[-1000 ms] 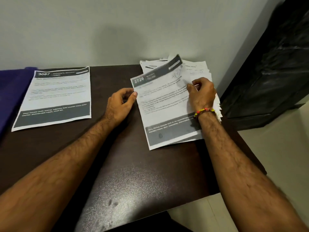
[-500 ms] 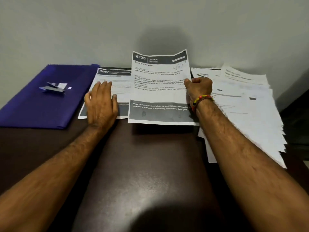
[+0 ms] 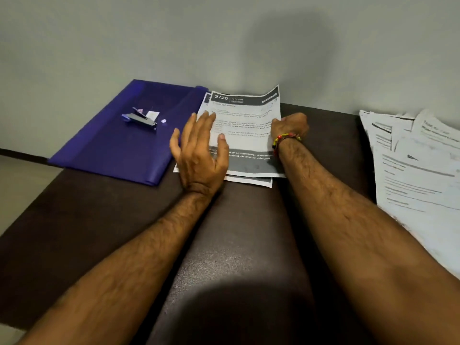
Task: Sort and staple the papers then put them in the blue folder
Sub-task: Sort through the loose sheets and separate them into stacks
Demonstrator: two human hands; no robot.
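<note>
The sheet headed 2726 (image 3: 246, 120) lies on top of another printed sheet (image 3: 251, 181), whose edges show at the left and below. My right hand (image 3: 290, 125) pinches the top sheet's right edge with curled fingers. My left hand (image 3: 199, 153) has its fingers spread straight over the sheet's left side. The blue folder (image 3: 119, 145) lies flat to the left, touching the two sheets. A small blue-grey stapler (image 3: 139, 120) sits on the folder. A loose pile of papers (image 3: 418, 168) is spread at the right.
The dark brown table (image 3: 224, 245) stands against a pale wall. Its left edge drops to the floor at the far left. A small white slip (image 3: 152, 115) lies on the folder beside the stapler.
My right hand has carried the 2726 sheet left from the pile and laid it over the 3087 sheet. My left hand has lifted from the lower sheet onto the new one.
</note>
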